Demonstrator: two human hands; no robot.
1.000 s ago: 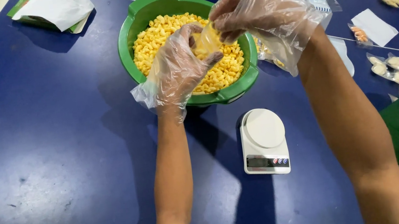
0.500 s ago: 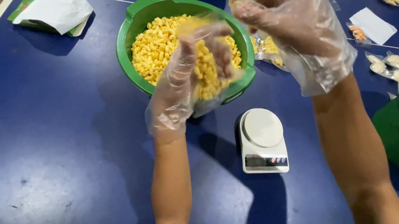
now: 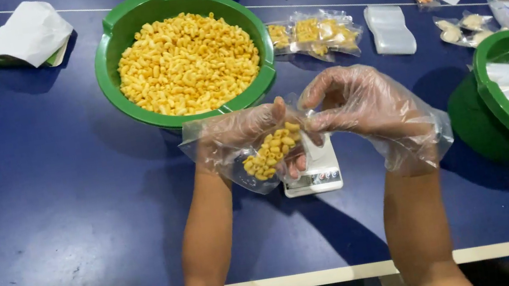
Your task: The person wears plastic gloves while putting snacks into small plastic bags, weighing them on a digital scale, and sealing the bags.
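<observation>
The green bowl (image 3: 117, 76) remains heaped with yellow snacks. The left hand (image 3: 247, 139) grips a partly filled small bag (image 3: 270, 157) above the scale (image 3: 316, 174); the right hand (image 3: 357, 107) pinches its top, unsealed. Filled packets (image 3: 319, 36) lie beyond.

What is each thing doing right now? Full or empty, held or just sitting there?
left hand: gloved, holding the small bag.
right hand: gloved, pinching the bag's top.
small bag: held above the scale, partly filled with yellow pieces.
scale: on the table, mostly hidden by the hands.
green bowl: nearly full of yellow pieces.
filled packets: lying flat beside the bowl.
second green bowl: tilted, lined with clear plastic.
</observation>
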